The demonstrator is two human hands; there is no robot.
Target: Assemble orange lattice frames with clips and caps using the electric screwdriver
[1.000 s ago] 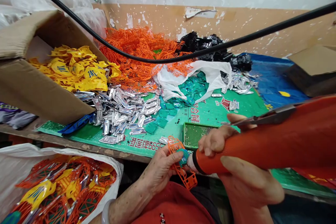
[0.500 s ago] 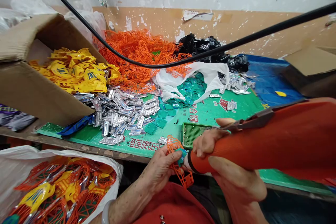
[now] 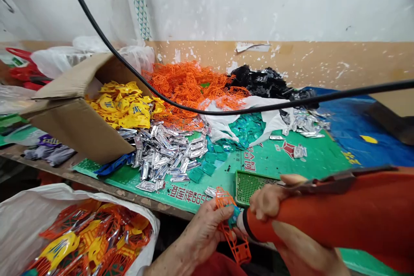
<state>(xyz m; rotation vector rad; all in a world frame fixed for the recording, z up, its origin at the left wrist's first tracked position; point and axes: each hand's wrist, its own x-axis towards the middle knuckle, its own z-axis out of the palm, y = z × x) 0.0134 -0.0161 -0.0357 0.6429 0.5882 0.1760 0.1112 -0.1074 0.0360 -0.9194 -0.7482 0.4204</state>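
Note:
My left hand (image 3: 207, 233) pinches an orange lattice plastic part (image 3: 231, 224) with a small teal piece (image 3: 235, 217) set against it, just below the table's front edge. My right hand (image 3: 274, 211) is wrapped round a thick orange power tool (image 3: 323, 220), thumb resting on its metal lever (image 3: 330, 182). The tool's black-ringed tip meets the teal piece. A black cable (image 3: 226, 111) runs from the tool's side across the view.
On the green mat (image 3: 268, 161) lie heaps of silver pieces (image 3: 164, 157), teal pieces (image 3: 246, 127), orange lattices (image 3: 190, 84) and black parts (image 3: 265, 82). A cardboard box (image 3: 77, 116) of yellow parts sits left. A small green mesh tray (image 3: 250, 181) is by my hands. A white bag (image 3: 29, 215) of assembled parts sits at lower left.
The view has tilted up, showing more wall. Both hands with the orange part and tool have kept their grip and sit slightly lower and to the right in the picture.

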